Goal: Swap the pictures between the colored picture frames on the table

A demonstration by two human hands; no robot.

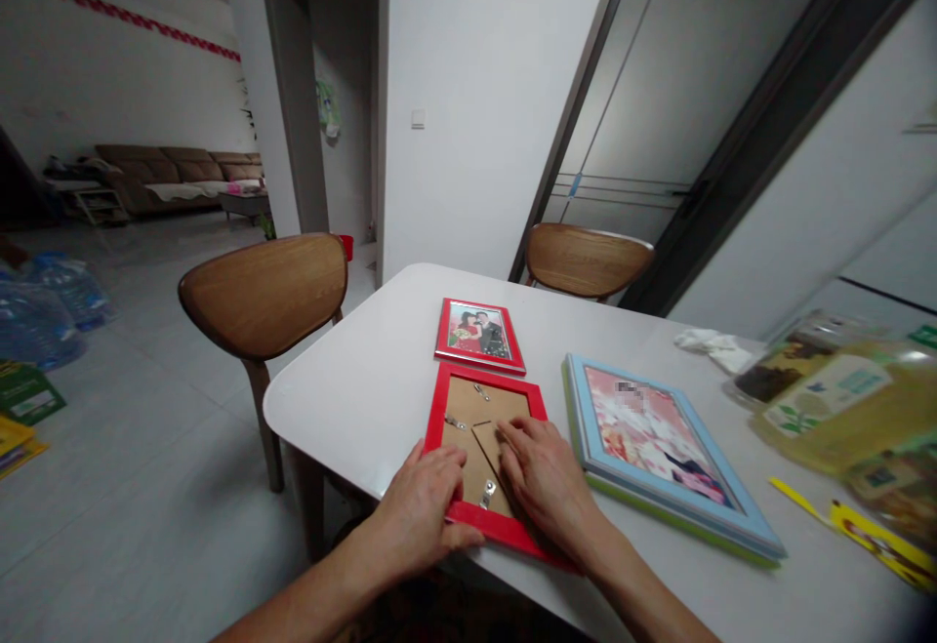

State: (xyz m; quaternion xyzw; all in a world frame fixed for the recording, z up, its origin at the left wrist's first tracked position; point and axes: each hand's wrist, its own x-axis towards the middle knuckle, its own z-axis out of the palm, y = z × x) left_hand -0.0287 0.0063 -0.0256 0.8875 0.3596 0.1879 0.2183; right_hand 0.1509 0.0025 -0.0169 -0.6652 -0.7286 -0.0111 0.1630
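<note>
A red picture frame (440, 397) lies back side up at the table's near edge. Its brown backing board (461, 458) carries metal clips, among them a top clip (481, 392), a left clip (455, 422) and a bottom clip (487, 495). My left hand (419, 495) grips the lower left corner, thumb along the near rim. Across the right rim lies my right hand (548, 475), its bent fingers pressed on the board and closed; what is under them is hidden. Just beyond, a second red frame (518, 331) lies face up with a photo of two people.
To the right, a light blue frame (586, 409) rests on a green-edged one. Farther right are a yellow tool (878, 541), a bottle of yellow liquid (827, 399) and crumpled white tissue (713, 345). Wooden chairs stand at the left (267, 292) and far side (590, 258).
</note>
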